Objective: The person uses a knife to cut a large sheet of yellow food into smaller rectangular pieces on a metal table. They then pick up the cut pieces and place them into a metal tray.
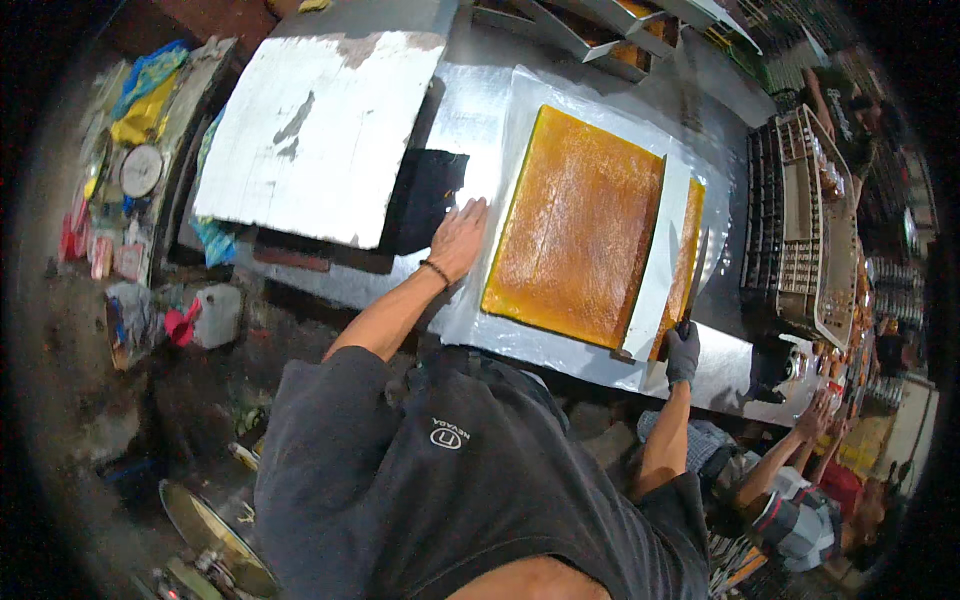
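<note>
A large flat slab of golden-brown sheet cake (577, 232), yellow at its edges, lies on a clear plastic sheet (487, 330) over a metal table. Across its right part rests a flat metal strip (651, 300), with a narrow band of the slab showing beyond it. My right hand (681, 358), in a grey glove, grips a long knife (699, 277) by its dark handle; the blade points away from me along the slab's right edge. Bare, with a dark bracelet at the wrist, my left hand (459, 236) lies flat beside the slab's left edge and holds nothing.
A worn white board (322, 135) stands to the left. Metal frames (592, 30) are at the far edge. Stacked plastic crates (799, 232) stand at the right. Other people's hands (817, 412) work at the table's right end. A white jerrycan (218, 315) is at lower left.
</note>
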Demonstrator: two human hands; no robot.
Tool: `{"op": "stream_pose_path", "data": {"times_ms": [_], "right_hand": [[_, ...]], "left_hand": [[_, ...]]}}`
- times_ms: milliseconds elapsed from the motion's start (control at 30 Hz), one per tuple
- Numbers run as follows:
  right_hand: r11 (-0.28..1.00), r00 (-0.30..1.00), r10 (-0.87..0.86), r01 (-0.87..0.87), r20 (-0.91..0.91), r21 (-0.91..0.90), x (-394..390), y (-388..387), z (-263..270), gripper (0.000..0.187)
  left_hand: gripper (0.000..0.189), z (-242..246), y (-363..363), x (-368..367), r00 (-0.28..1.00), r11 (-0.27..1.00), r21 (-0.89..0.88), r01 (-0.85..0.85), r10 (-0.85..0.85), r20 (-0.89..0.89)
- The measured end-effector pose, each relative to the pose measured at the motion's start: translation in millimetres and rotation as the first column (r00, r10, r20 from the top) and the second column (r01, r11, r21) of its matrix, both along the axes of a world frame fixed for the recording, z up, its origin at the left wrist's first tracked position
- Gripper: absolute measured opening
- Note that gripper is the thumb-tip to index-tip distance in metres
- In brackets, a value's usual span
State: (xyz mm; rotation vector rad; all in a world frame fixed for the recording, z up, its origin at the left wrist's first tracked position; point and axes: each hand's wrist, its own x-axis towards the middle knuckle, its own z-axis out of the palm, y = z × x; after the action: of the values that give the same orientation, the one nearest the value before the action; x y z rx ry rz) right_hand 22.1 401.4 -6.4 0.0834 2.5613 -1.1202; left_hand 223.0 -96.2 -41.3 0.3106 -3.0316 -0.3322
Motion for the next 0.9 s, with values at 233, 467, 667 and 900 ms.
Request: {"op": "stream_pose_path", "data": {"times_ms": [233,467,667,900], "right_hand": [[0.972,0.993,0.102,-0.110,-0.052,-0.208,-6,30,-15,0.016],[0.927,0.999,0.037,-0.027,0.022,-0.375,-25,52,-25,0.030],[0.902,0.995,0.090,-0.060,0.052,-0.428,-30,42,-19,0.034],[0.963,0.996,0.074,-0.083,-0.044,-0.256,-10,27,-8,0.034]], "left_hand": [[0.041,9,62,236,0.994,0.998,0.029,-0.049,0.046,0.094],[0.027,50,71,271,0.718,0.700,0.168,-0.694,0.691,0.088],[0.039,13,42,81,0.821,0.762,0.428,-0.487,0.566,-0.074],[0.087,17,16,-43,0.639,0.519,0.390,-0.760,0.706,0.305]]}}
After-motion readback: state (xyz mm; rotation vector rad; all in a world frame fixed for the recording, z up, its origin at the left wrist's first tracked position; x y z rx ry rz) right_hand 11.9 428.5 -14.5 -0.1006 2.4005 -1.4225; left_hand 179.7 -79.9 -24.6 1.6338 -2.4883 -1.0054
